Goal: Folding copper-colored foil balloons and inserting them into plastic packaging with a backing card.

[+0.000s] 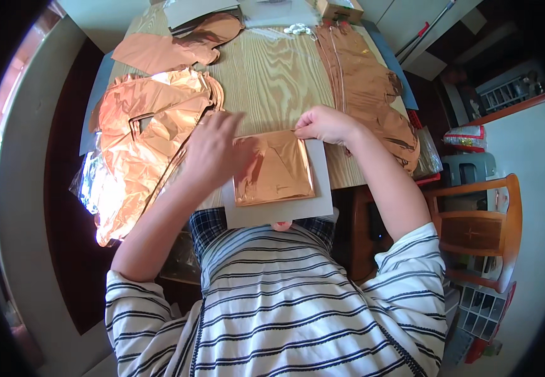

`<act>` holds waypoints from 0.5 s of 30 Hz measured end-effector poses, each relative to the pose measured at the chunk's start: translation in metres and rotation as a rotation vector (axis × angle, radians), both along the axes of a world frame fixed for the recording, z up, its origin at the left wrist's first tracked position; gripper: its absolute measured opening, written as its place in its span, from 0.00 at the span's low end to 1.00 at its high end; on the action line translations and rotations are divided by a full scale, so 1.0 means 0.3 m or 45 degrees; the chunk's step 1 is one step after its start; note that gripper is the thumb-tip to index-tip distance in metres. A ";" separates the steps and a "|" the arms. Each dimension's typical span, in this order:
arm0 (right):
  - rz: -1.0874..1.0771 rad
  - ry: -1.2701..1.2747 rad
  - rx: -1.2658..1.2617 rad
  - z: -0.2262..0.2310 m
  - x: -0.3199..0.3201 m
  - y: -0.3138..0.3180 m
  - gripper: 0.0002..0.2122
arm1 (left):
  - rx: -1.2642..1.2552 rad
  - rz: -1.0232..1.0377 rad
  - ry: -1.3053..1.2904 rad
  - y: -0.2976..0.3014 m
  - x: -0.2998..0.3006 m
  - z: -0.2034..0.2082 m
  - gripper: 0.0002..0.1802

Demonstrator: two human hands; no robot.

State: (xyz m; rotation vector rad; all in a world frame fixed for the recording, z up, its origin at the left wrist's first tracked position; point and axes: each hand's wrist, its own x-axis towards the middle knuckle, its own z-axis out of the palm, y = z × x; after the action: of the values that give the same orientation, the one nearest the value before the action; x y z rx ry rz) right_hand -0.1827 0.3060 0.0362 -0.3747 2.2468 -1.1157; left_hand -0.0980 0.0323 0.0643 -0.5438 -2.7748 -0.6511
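Observation:
A folded, shiny rose-gold foil sheet [275, 173], probably a flat foil balloon, lies in a neat rectangle on a pale grey card [323, 182] at the table's near edge. The card juts out over my lap. My right hand [326, 124] pinches the foil's far right corner between thumb and fingers. Slightly blurred, my left hand [213, 147] is over the foil's left edge with its fingers stretched out; whether it touches the foil is hard to see. Beside it, a large crinkled stack of rose-gold foil balloons [153, 119] hangs over the table's left edge.
Another flat foil piece [165, 53] lies at the far left of the wooden table [272, 81]. Long foil pieces [360, 81] are stacked along the right side. A small white bundle [297, 29] and a box [340, 9] sit at the back. A wooden chair [473, 229] stands right.

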 end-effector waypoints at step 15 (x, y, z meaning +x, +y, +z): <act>-0.680 0.622 0.486 0.052 0.624 0.065 0.24 | 0.116 -0.461 -0.044 0.083 0.023 -0.155 0.40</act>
State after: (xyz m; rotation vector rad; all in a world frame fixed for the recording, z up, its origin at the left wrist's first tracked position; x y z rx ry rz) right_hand 0.0047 0.3254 0.0518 0.1444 3.0394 -0.8602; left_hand -0.0911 0.0572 0.0178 -1.0363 -2.6825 -0.8620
